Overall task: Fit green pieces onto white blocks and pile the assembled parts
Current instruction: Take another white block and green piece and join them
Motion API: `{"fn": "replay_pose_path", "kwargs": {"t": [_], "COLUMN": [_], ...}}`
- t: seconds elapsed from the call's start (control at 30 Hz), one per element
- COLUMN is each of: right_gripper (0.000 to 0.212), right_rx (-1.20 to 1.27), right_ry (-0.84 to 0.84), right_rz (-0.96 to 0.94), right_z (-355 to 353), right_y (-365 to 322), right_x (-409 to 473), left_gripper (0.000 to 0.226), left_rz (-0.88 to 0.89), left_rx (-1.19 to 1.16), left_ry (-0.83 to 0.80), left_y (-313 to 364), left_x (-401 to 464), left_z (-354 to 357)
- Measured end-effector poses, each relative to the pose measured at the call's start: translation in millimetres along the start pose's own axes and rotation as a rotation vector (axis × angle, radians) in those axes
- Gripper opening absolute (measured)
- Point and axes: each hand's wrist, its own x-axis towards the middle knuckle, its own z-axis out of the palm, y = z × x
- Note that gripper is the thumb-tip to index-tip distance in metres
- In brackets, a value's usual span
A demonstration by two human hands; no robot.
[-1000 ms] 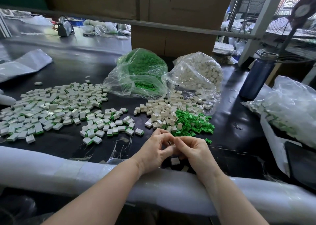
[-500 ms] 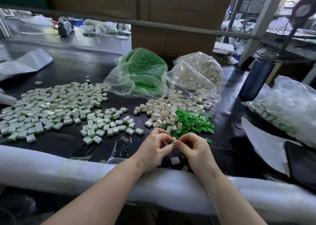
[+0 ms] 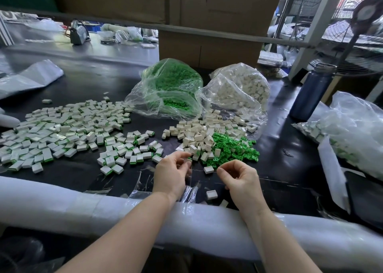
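Note:
On the black table lies a heap of loose white blocks with loose green pieces beside it. My left hand reaches to the near edge of the white heap. Its curled fingertips are at a small block, and whether they grip it is hidden. My right hand hovers to the right with fingers loosely curled and nothing visible in them. A single white block lies between the hands, another nearer me. Assembled white-and-green parts spread over the left.
Clear bags of green pieces and white blocks stand behind the heaps. A dark blue bottle stands at the right, beside a bag of parts. A white foam roll pads the table's near edge.
The hands were pressed together on one piece and have now parted. The left went forward to the white heap, the right drew away to the right. A block now shows between them.

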Motion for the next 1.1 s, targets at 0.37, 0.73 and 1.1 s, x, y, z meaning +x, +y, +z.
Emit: {"fn": "replay_pose_path", "kwargs": {"t": [0.37,0.73,1.1], "right_gripper": [0.017,0.014,0.021], "right_rx": [-0.095,-0.450,-0.729], "right_ry": [0.165,0.285,0.146], "right_rz": [0.039,0.104,0.230], "right_z": [-0.5,2.1,4.8], "right_y": [5.6,9.5,6.6], "right_x": [2.5,8.1,6.7], "left_gripper": [0.039,0.047,0.025], "left_rz": [0.006,0.425,0.430], "left_rx": [0.384,0.646,0.569], "left_ry": [-0.016,-0.244,-0.303], "left_y": [-3.8,0.5,2.8], "left_x": [3.9,-5.0,-7.4], "left_z": [3.8,11.7,9.9]}}
